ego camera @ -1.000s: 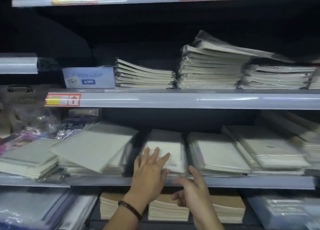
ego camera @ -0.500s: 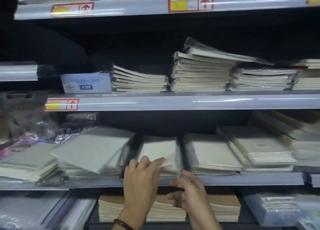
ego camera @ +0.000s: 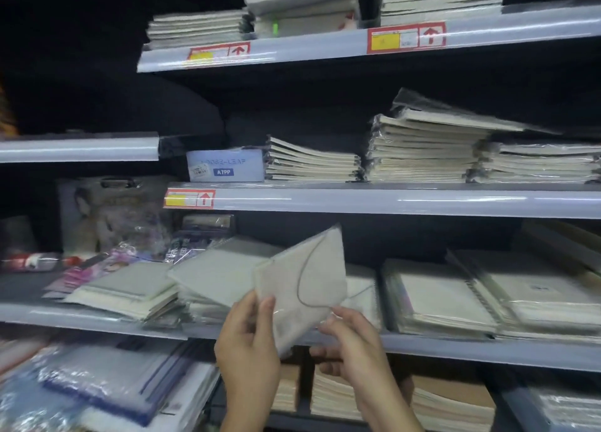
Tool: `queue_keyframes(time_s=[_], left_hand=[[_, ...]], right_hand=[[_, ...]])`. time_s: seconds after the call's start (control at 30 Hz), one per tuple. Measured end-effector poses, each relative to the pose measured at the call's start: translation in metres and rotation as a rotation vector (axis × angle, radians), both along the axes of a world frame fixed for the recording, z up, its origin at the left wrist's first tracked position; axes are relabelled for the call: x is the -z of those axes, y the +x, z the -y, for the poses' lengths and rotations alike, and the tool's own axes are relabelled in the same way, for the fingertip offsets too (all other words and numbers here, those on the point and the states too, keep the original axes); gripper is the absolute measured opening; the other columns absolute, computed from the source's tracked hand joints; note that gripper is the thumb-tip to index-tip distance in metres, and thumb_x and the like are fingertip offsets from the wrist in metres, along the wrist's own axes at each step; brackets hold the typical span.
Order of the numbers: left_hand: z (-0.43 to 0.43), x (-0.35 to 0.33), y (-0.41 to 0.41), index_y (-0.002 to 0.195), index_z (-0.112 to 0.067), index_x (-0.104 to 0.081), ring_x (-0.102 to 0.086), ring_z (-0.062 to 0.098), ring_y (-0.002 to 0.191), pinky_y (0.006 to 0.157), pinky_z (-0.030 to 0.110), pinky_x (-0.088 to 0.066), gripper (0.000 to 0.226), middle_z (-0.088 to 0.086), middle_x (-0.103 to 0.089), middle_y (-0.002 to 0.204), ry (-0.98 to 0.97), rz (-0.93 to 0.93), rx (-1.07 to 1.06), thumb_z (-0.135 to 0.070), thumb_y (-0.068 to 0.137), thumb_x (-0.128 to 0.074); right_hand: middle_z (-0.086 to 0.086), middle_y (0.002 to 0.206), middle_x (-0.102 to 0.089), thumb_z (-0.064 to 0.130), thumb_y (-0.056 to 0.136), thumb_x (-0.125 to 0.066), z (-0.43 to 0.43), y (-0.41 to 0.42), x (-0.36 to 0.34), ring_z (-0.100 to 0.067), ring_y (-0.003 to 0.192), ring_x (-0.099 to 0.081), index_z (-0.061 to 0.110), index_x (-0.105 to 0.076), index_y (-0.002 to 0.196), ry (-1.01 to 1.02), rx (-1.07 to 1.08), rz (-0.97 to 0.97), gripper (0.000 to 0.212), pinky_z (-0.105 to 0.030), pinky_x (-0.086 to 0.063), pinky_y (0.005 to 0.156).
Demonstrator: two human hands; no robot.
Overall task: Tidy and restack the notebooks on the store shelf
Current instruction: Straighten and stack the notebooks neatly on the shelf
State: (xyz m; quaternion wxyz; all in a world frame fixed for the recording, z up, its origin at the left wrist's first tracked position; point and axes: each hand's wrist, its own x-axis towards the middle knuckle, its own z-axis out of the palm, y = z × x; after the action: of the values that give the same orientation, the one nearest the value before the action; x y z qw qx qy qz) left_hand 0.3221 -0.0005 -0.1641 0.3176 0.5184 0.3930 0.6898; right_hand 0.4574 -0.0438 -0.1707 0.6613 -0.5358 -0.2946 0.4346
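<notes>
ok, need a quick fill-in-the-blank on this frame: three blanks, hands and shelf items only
1. The plastic-wrapped grey notebook is held by ____ hands, the left hand and the right hand.
2. The pale blue loose-leaf box bears a label reading ____.
3. The red and yellow price tag on the middle shelf's grey rail shows an arrow pointing ____.

Missing words: both; A7PP; up

Behind the fingers (ego camera: 267,305) runs a grey shelf (ego camera: 455,350). Left of them lies a skewed pile of pale notebooks (ego camera: 214,279); right of them sit wrapped spiral notebooks (ego camera: 435,295). Well above, another shelf (ego camera: 390,201) bears stacked notebooks (ego camera: 422,152).
</notes>
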Motion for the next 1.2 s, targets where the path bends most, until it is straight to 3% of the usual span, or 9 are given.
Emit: queue_keyframes(time_s=[0.13, 0.3, 0.4, 0.57, 0.7, 0.77, 0.9, 1.03, 1.2], left_hand=[[0.008, -0.009, -0.028, 0.093, -0.012, -0.078, -0.065, -0.002, 0.066, 0.061, 0.009, -0.047, 0.013, -0.004, -0.079, 0.079, -0.018, 0.048, 0.035, -0.015, 0.101, -0.068], [0.004, 0.000, -0.063, 0.095, -0.033, -0.080, -0.070, 0.012, 0.083, 0.078, 0.024, -0.055, 0.014, -0.003, -0.076, 0.089, 0.120, 0.062, -0.016, -0.021, 0.096, -0.072], [0.009, 0.004, -0.084, 0.106, -0.033, -0.082, -0.070, 0.017, 0.091, 0.079, 0.027, -0.055, 0.021, -0.004, -0.070, 0.098, 0.413, -0.173, -0.022, -0.015, 0.098, -0.074], [0.016, 0.011, -0.123, 0.118, -0.039, -0.080, -0.066, 0.024, 0.108, 0.087, 0.037, -0.055, 0.035, -0.010, -0.068, 0.114, 0.529, -0.541, -0.068, -0.035, 0.083, -0.084], [0.022, -0.004, -0.155, 0.112, -0.036, -0.078, -0.072, 0.025, 0.104, 0.090, 0.059, -0.060, 0.021, -0.006, -0.075, 0.114, 0.029, -0.028, 0.027, -0.041, 0.093, -0.072], [0.008, -0.011, -0.175, 0.100, -0.041, -0.078, -0.074, 0.027, 0.090, 0.079, 0.053, -0.062, 0.009, -0.007, -0.078, 0.102, -0.173, -0.004, -0.154, -0.037, 0.099, -0.070], [-0.013, -0.016, -0.206, 0.112, -0.021, -0.078, -0.077, 0.039, 0.095, 0.075, 0.040, -0.057, 0.042, 0.008, -0.082, 0.106, -0.515, 0.273, 0.164, -0.053, 0.104, -0.052], [-0.029, -0.013, -0.231, 0.123, -0.002, -0.069, -0.075, 0.042, 0.105, 0.106, 0.058, -0.052, 0.040, 0.021, -0.079, 0.111, -0.581, 0.384, 0.248, -0.035, 0.106, -0.055], [-0.062, 0.003, -0.258, 0.125, 0.004, -0.063, -0.072, 0.040, 0.107, 0.100, 0.058, -0.055, 0.030, 0.024, -0.077, 0.116, -0.540, 0.571, 0.120, -0.018, 0.107, -0.054]], right_hand=[[-0.007, 0.107, -0.079, 0.021, 0.101, -0.069, 0.002, -0.017, -0.003, -0.029, 0.073, -0.076, 0.026, -0.064, 0.125, 0.026, -0.001, 0.002, 0.025, -0.033, -0.052, 0.052], [-0.011, 0.117, -0.078, 0.050, 0.093, -0.067, 0.008, -0.037, -0.031, -0.042, 0.101, -0.077, 0.026, -0.065, 0.128, 0.051, -0.187, -0.102, 0.042, -0.046, -0.058, 0.076], [-0.018, 0.119, -0.077, 0.062, 0.083, -0.059, 0.010, -0.055, -0.049, -0.044, 0.103, -0.076, 0.018, -0.071, 0.127, 0.120, -0.353, -0.233, 0.063, -0.053, -0.058, 0.081], [-0.024, 0.115, -0.077, 0.017, 0.078, -0.077, -0.004, -0.090, -0.054, -0.043, 0.107, -0.075, -0.002, -0.065, 0.129, 0.153, -0.401, -0.201, 0.056, -0.056, -0.062, 0.088], [-0.008, 0.081, -0.081, -0.001, 0.091, -0.064, -0.022, -0.098, -0.064, -0.031, 0.080, -0.075, 0.004, -0.063, 0.109, 0.117, -0.445, -0.081, 0.019, -0.040, -0.059, 0.068], [-0.014, 0.087, -0.080, 0.004, 0.080, -0.071, -0.034, -0.106, -0.070, -0.033, 0.079, -0.076, 0.000, -0.062, 0.116, 0.096, -0.558, -0.099, 0.037, -0.040, -0.060, 0.066], [-0.018, 0.087, -0.077, 0.009, 0.060, -0.068, -0.058, -0.133, -0.075, -0.032, 0.073, -0.074, -0.001, -0.069, 0.103, -0.007, -0.693, -0.008, 0.044, -0.034, -0.058, 0.063], [-0.015, 0.088, -0.077, 0.017, 0.062, -0.072, -0.076, -0.167, -0.070, -0.027, 0.070, -0.073, 0.003, -0.072, 0.104, -0.117, -0.779, -0.037, 0.044, -0.027, -0.056, 0.060], [-0.021, 0.121, -0.074, 0.061, 0.097, -0.052, -0.084, -0.211, -0.038, -0.036, 0.098, -0.069, 0.005, -0.076, 0.125, -0.073, -0.742, -0.405, 0.067, -0.045, -0.053, 0.084]])
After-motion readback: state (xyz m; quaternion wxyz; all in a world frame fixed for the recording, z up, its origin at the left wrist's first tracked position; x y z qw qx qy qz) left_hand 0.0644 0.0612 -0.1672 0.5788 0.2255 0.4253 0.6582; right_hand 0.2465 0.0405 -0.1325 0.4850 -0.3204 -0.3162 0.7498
